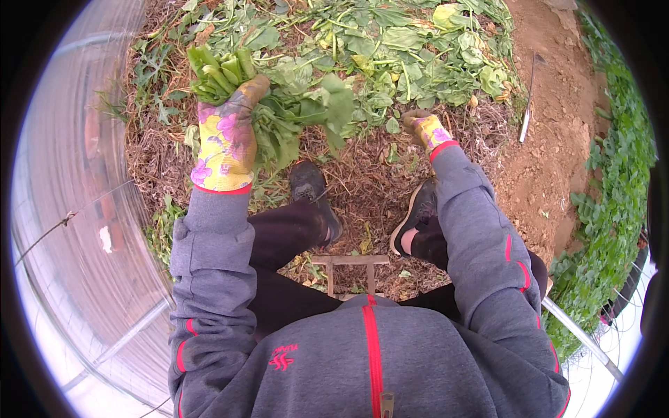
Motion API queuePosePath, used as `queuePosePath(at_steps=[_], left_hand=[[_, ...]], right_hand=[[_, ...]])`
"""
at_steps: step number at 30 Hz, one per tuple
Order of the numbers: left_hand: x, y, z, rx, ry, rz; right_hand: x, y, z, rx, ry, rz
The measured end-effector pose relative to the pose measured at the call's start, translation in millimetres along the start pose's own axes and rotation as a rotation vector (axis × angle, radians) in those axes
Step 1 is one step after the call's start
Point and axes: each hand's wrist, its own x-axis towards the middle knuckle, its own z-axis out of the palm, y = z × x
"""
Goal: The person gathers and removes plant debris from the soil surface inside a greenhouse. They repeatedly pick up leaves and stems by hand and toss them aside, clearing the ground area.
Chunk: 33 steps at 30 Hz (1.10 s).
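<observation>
My left hand (227, 138), in a yellow floral glove with a red cuff, grips a bunch of leafy green stalks (214, 76). The cut stem ends point to the far left, and the broad leaves (298, 112) droop to the right of the fist. My right hand (426, 130), gloved alike, is low over dry plant litter (355, 198) at the near edge of the strewn leaves (387, 52). Its fingers curl downward and their tips are hidden, so whether they pinch something cannot be told.
A slim tool with a pale handle (525, 125) lies on the bare soil path (543, 172) to the right. Beyond the path grows a green crop (622, 183). Clear plastic sheeting (78, 172) rises at left. Between my legs shows a wooden frame (350, 259), near my shoes (308, 183).
</observation>
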Motion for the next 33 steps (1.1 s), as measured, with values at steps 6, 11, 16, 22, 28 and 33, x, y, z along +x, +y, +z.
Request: queuePosePath(at_steps=[6, 11, 16, 22, 28, 33], left_hand=[[14, 2, -4, 0.001, 0.072, 0.035], [11, -1, -1, 0.041, 0.073, -0.005], [12, 0, -3, 0.044, 0.048, -0.036], [9, 2, -2, 0.139, -0.152, -0.143], [-2, -9, 12, 0.102, -0.221, -0.180], [-11, -8, 19, 0.051, -0.282, -0.203]], right_hand=[[40, 25, 40, -0.531, 0.044, -0.166], [57, 22, 69, -0.833, 0.024, -0.212], [39, 36, 57, -0.249, 0.392, -0.134], [-7, 13, 17, 0.145, 0.515, -0.197], [-41, -28, -4, 0.274, 0.366, -0.365], [-55, -47, -4, 0.205, 0.458, -0.396]])
